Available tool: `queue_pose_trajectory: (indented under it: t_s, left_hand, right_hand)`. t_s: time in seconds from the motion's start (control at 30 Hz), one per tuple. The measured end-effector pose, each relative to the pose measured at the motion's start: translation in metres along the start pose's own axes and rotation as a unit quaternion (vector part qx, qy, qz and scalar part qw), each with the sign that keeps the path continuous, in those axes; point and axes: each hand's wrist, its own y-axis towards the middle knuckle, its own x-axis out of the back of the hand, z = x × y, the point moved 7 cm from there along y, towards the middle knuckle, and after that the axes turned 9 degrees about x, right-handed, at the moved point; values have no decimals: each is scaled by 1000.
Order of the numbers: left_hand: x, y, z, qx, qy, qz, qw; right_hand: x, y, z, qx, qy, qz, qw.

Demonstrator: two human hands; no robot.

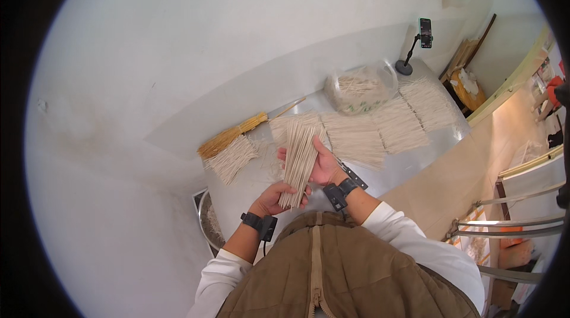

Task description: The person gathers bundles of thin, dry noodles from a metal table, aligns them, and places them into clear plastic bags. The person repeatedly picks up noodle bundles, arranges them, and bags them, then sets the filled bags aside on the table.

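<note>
A loose bundle of thin, pale sticks that look like dried noodles [300, 153] is held upright-slanting in front of my vest. My left hand [271, 197] grips its lower end, thumb across the front. Higher up, my right hand [325, 164] cups the bundle from the right, its fingertips showing at the left side. Beneath it on the metal table [401, 171] lie flat rows of the same sticks [354, 135]. Beside my right wrist is a dark riveted handle [355, 175], perhaps a knife's, partly hidden by the hand.
A straw whisk broom [234, 135] lies along the wall by a small pile of sticks [234, 157]. Behind the rows sits a clear plastic bag [360, 91] of sticks. A phone on a stand [425, 33] is at the far end. A metal bowl [205, 211] holds broken pieces.
</note>
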Motion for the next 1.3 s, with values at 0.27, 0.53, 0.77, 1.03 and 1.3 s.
queue_pose_trajectory:
  t_s: [0.27, 0.53, 0.77, 1.03, 1.3]
  left_hand:
    - [6, 18, 21, 20, -110, 201, 973]
    - [15, 13, 8, -7, -94, 53, 994]
    - [36, 11, -2, -62, 190, -54, 978]
    - [87, -20, -35, -186, 292, -388, 854]
    - [45, 10, -36, -151, 376, -289, 868]
  right_hand:
    - [17, -5, -10, -2, 9, -11, 1000]
    - [26, -7, 25, 110, -87, -136, 981]
    - [15, -13, 23, 138, -121, -138, 973]
    - [8, 5, 30, 201, -483, -150, 839]
    - [31, 24, 8, 121, -180, -159, 963]
